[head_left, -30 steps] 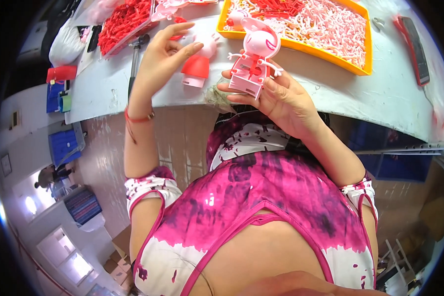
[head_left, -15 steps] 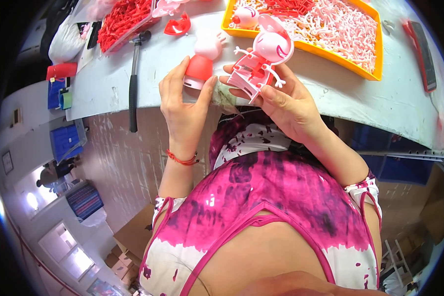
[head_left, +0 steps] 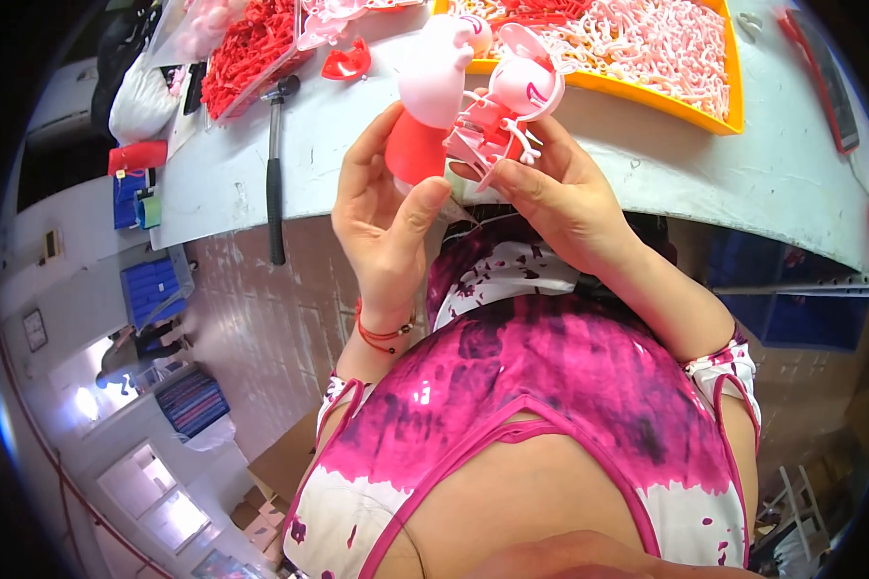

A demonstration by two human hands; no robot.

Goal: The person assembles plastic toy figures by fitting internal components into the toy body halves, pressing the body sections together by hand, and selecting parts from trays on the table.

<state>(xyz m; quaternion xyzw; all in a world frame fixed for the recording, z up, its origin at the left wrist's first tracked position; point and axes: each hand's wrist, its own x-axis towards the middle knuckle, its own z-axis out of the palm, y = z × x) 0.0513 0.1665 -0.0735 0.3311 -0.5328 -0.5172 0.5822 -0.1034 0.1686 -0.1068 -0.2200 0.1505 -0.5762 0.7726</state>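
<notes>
- I'm in a workshop.
- My table (head_left: 666, 174) bears a tray (head_left: 736, 92) of loose pink parts (head_left: 657, 48).
- To my left: a hammer (head_left: 275, 183), heaped red parts (head_left: 251, 58), cardboard boxes (head_left: 288, 455).

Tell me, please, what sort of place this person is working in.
It is probably a toy-assembly workshop, judging by the open-bodied pink toy figure in the right hand, the yellow tray heaped with small pink parts, and the hammer on the white worktable.

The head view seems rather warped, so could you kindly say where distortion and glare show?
In the head view, the near edge of the table bows; in the head view, glare washes out the lower-left window; in the head view, the left hand and right hand look fairly sharp.
</notes>
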